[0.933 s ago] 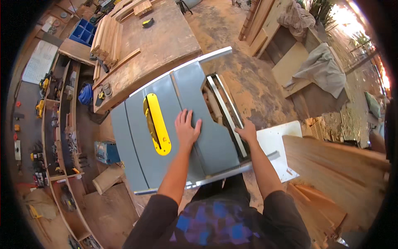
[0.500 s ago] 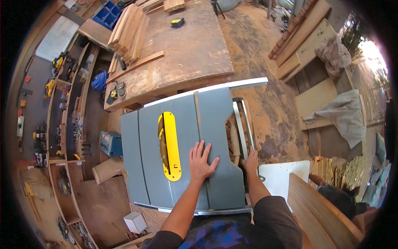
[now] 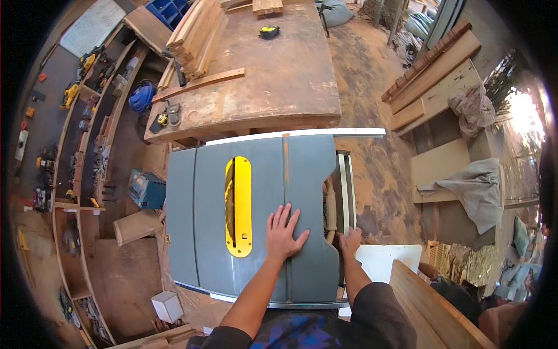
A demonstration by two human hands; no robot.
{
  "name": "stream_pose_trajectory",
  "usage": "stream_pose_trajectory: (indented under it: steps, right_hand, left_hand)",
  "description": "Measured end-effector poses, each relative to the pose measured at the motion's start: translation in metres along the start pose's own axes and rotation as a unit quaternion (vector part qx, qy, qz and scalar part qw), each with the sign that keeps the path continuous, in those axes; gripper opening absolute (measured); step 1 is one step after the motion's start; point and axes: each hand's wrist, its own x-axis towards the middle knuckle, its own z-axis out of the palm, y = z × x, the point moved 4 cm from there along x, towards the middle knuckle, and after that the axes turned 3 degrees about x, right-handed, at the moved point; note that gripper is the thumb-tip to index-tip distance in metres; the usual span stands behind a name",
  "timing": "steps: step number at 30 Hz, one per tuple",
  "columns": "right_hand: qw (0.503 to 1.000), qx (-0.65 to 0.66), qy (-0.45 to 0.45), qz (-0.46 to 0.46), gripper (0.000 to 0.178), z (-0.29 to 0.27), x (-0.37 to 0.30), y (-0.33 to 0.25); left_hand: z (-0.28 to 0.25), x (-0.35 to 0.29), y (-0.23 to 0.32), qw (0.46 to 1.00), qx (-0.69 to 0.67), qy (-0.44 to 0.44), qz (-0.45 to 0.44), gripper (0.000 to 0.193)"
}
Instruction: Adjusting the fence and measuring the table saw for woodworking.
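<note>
Black sleeves come in at the near edge of the table saw, whose grey top lies directly in front of the person. A small white box sits just outside its near left corner, and a broad wooden plank slants past the near right corner. At the right edge is the right hand, fingers bent at the near part of a pale rail; part of the hand is hidden, so I can't say for certain whether it grasps the rail or only touches it. Just beside that hand is a white panel. The left hand lies palm down on the grey top, thumb and fingers spread, grasping nothing. Left of it and apart from it, a yellow insert plate runs from near to far, the saw blade showing in its slot. Beyond the saw's far edge stands a wooden workbench. Near the bench's left edge lie a thin wooden strip and, farther back, a stack of timber; a yellow and black tape measure rests toward the far side.
</note>
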Motion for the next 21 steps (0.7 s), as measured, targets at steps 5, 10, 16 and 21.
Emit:
stream_pose_trajectory:
  steps: [5,10,16,21]
  right_hand:
    - [0.999,0.041,0.026,0.018,0.061,-0.028,0.016,0.017]
    - [0.995,-0.016,0.083,0.058,0.059,-0.066,0.044,0.037]
    - [0.984,0.011,0.099,0.149,0.057,-0.113,0.076,0.064]
    - [0.955,0.005,0.279,0.097,0.036,-0.168,0.117,0.099]
  left_hand:
    - [0.002,0.0,0.002,1.0,0.0,0.008,0.001,0.066]
    - [0.003,-0.002,0.004,1.0,-0.001,0.009,0.007,0.066]
    - [0.004,-0.004,0.001,1.0,0.001,0.013,0.005,0.065]
    - [0.004,-0.003,0.003,1.0,-0.01,0.006,0.004,0.066]
